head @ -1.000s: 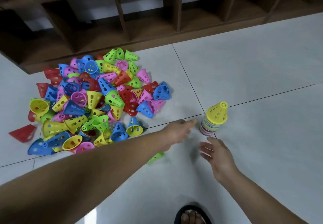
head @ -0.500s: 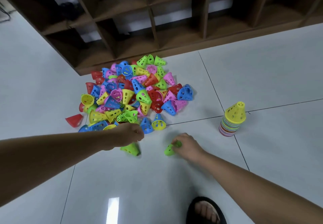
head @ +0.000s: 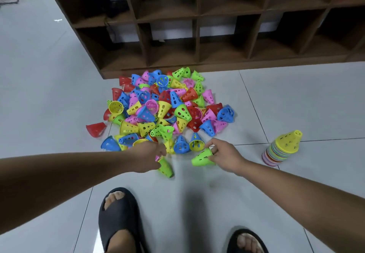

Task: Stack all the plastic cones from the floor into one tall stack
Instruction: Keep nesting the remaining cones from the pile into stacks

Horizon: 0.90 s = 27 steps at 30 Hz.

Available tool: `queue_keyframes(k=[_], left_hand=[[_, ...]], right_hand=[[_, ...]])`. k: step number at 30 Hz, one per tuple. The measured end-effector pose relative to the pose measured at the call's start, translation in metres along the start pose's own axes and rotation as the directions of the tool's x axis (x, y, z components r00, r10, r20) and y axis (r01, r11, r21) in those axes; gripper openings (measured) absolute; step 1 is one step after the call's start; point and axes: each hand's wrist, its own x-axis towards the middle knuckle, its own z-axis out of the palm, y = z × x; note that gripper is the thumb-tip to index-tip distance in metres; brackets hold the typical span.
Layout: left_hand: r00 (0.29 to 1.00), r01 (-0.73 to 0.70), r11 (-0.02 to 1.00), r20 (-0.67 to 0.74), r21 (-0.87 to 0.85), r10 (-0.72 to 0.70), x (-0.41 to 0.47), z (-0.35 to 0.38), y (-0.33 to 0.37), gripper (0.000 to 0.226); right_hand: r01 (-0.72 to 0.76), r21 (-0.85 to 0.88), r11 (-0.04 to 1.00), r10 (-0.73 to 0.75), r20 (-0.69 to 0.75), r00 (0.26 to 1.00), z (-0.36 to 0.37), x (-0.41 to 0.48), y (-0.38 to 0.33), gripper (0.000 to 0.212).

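risk: right hand [head: 225, 158] only pinches its green cone [head: 201, 159] by the narrow tip, so it may slip in transit. a clumsy drop could tip the stack [head: 281, 150], well apart at right. left hand [head: 149, 158] curls round second green cone [head: 165, 167] at its tip, wide end pointing near, just near of the pile [head: 164, 110].

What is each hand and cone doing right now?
Left hand: grips the near green cone.
Right hand: pinches the other green cone, tipped sideways.
Stack: upright, yellow cone on top.
Pile: loose, jumbled, unstacked.
Lone red cone: on its side, apart from pile.
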Motion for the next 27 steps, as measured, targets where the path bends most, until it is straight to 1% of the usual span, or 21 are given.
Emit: queue_keyframes(k=[3, 9, 12, 15, 17, 19, 22, 24, 27], left_hand=[[1.0, -0.02, 0.999, -0.012, -0.03, 0.02, 0.0, 0.004, -0.016, 0.045], [0.991, -0.115, 0.993, -0.074, -0.037, 0.112, -0.003, 0.016, -0.039, 0.052], [0.981, -0.16, 0.987, -0.105, 0.019, 0.161, 0.007, 0.023, -0.041, 0.058], [0.964, -0.23, 0.964, -0.101, 0.134, 0.244, 0.017, 0.036, -0.039, 0.071], [0.941, -0.296, 0.938, -0.112, 0.182, 0.319, 0.025, 0.045, -0.037, 0.077], [0.938, -0.321, 0.931, -0.078, 0.175, 0.338, 0.031, 0.054, -0.035, 0.078], [0.938, -0.333, 0.914, -0.014, 0.231, 0.345, 0.038, 0.073, -0.033, 0.076], [0.927, -0.353, 0.882, -0.01, 0.31, 0.375, 0.045, 0.09, -0.036, 0.075], [0.93, -0.331, 0.86, -0.023, 0.389, 0.368, 0.055, 0.106, -0.046, 0.07]], right_hand=[[-0.009, -0.027, 1.0, 0.01, 0.045, 0.999, -0.014, -0.005, -0.024, 0.042], [-0.087, -0.105, 0.991, 0.099, 0.111, 0.989, -0.039, -0.044, -0.048, 0.05], [-0.135, -0.15, 0.979, 0.155, 0.128, 0.98, -0.043, -0.052, -0.043, 0.06], [-0.204, -0.131, 0.97, 0.222, 0.138, 0.965, -0.039, -0.038, -0.034, 0.074], [-0.223, -0.122, 0.967, 0.239, 0.141, 0.961, -0.031, -0.023, -0.032, 0.08], [-0.233, -0.083, 0.969, 0.243, 0.151, 0.958, -0.021, -0.008, -0.03, 0.08], [-0.246, -0.035, 0.969, 0.248, 0.179, 0.952, -0.006, 0.013, -0.025, 0.068], [-0.251, -0.036, 0.967, 0.253, 0.2, 0.947, 0.001, 0.026, -0.019, 0.071], [-0.278, -0.058, 0.959, 0.283, 0.23, 0.931, 0.008, 0.043, -0.011, 0.07]])
